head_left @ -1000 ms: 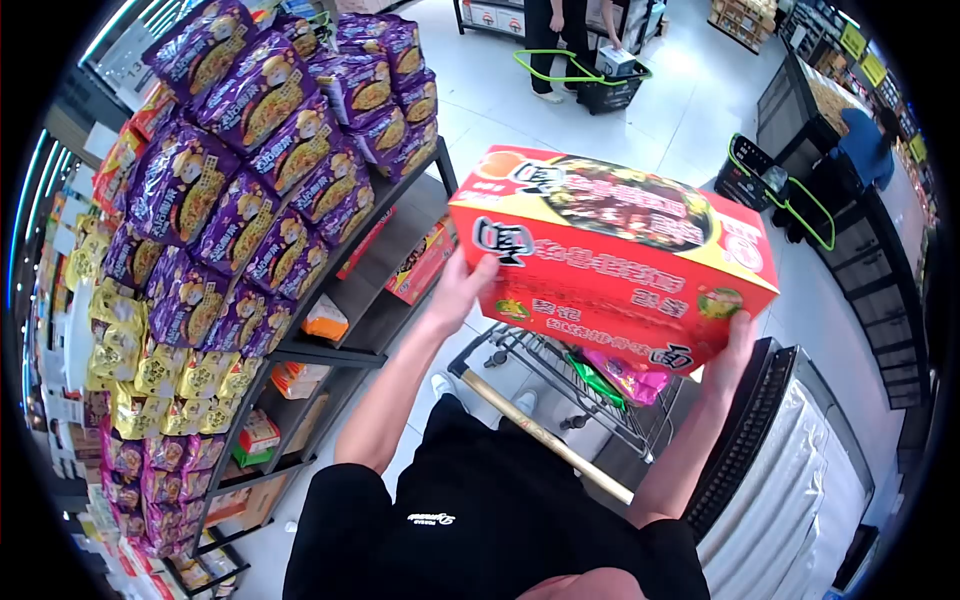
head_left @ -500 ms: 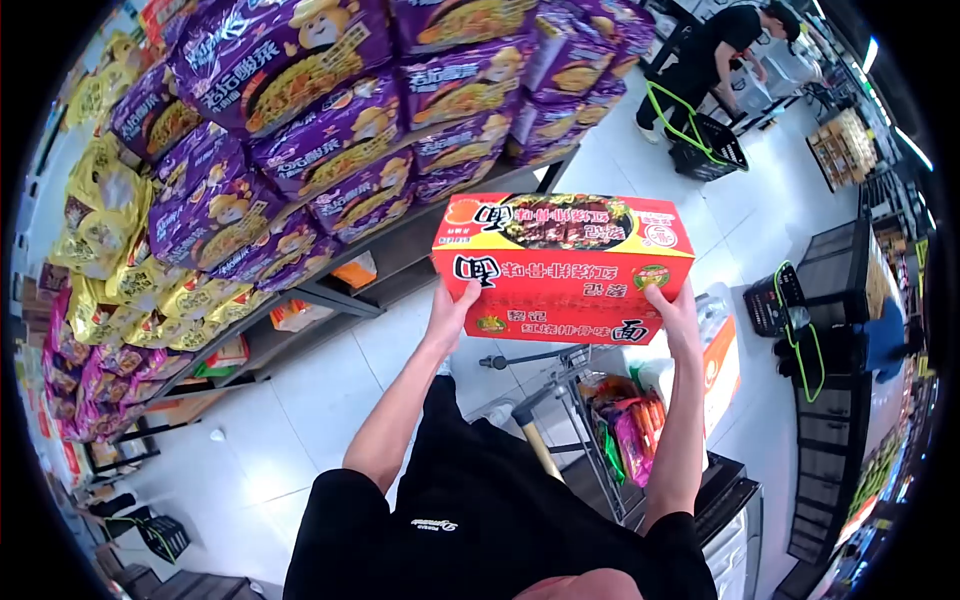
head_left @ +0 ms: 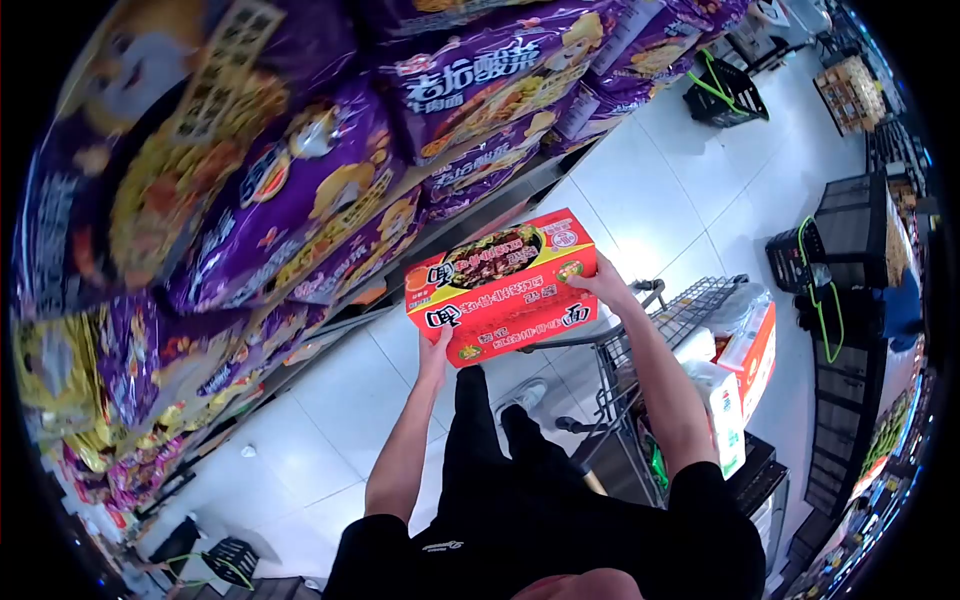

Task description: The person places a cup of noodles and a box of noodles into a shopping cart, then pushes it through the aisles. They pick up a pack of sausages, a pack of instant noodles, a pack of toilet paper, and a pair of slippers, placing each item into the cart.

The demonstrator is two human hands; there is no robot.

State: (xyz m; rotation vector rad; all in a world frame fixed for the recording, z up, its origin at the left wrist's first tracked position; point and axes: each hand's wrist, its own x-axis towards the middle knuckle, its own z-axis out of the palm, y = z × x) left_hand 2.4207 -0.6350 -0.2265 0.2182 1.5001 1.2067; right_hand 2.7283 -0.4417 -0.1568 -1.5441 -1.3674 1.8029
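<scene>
A red and yellow instant noodle box (head_left: 500, 300), printed with a noodle bowl and Chinese characters, is held out in front of me and tilted, its right end higher in view. My left hand (head_left: 433, 357) grips its lower left corner. On the right end, my right hand (head_left: 606, 286) is closed around the edge. Just past the box, large purple noodle packs (head_left: 490, 85) are stacked on a shelf. The undersides of both hands' grip are hidden.
At my right stands a metal shopping cart (head_left: 680, 320) carrying a red and white carton (head_left: 750, 350) and other goods. Yellow packs (head_left: 50, 370) sit at the left. Black baskets (head_left: 725, 95) with green handles rest on the tiled floor (head_left: 330, 430).
The purple packs loom larger as my view moves nearer the shelf. The box has shifted slightly left and tilted, still in both hands. More of the cart's wire frame shows.
</scene>
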